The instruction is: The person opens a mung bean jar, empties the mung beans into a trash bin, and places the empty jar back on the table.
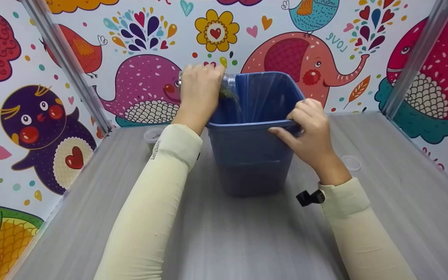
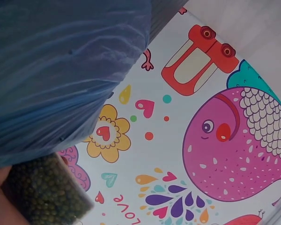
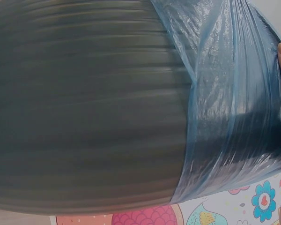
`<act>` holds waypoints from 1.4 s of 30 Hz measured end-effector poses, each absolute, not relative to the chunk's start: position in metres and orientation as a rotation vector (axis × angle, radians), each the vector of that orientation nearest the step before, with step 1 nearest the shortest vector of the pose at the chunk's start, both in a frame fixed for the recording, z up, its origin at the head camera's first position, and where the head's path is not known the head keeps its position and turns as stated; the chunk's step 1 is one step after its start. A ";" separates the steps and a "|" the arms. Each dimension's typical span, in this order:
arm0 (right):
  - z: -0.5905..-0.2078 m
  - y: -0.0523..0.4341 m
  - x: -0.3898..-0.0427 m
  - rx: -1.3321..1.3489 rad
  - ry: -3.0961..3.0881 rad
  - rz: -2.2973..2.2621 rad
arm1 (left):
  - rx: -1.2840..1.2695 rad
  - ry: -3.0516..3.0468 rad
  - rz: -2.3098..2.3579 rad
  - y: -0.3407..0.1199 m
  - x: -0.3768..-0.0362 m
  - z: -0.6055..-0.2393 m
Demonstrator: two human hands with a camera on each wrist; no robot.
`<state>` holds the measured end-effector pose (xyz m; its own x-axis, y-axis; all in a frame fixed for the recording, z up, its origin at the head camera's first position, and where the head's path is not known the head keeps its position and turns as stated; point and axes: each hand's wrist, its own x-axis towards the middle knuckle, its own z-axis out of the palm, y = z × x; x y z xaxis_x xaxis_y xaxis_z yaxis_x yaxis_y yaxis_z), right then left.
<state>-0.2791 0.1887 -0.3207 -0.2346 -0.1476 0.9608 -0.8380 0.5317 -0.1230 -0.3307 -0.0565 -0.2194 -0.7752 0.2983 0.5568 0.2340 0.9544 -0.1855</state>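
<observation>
My left hand point(image 1: 200, 89) grips a clear plastic jar point(image 1: 230, 80) tipped over the left rim of a blue trash bin point(image 1: 251, 155). Small green beans point(image 1: 228, 94) spill from its mouth down into the bin. In the left wrist view, the jar point(image 2: 49, 190) still holds many beans, and part of that hand is hidden behind the bin's side. A thin blue bag point(image 3: 234, 89) lines the bin and folds over its rim. With fingers over the rim and thumb on the front, my right hand point(image 1: 311, 128) holds the bin's right corner.
A small clear tub point(image 1: 153, 139) stands on the grey table point(image 1: 228, 241) left of the bin, partly behind my left sleeve. A round clear lid point(image 1: 351, 163) lies to the right. A brightly printed wall point(image 1: 216, 54) rises behind, with metal posts at both corners.
</observation>
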 end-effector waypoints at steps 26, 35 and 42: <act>-0.320 0.188 -0.277 0.834 -1.709 0.821 | -0.394 -2.495 0.188 -0.056 -0.330 -0.219; -0.320 0.188 -0.277 0.830 -1.715 0.813 | -0.401 -2.510 0.184 -0.056 -0.330 -0.218; -0.320 0.188 -0.278 0.841 -1.692 0.817 | -0.406 -2.505 0.219 -0.055 -0.331 -0.218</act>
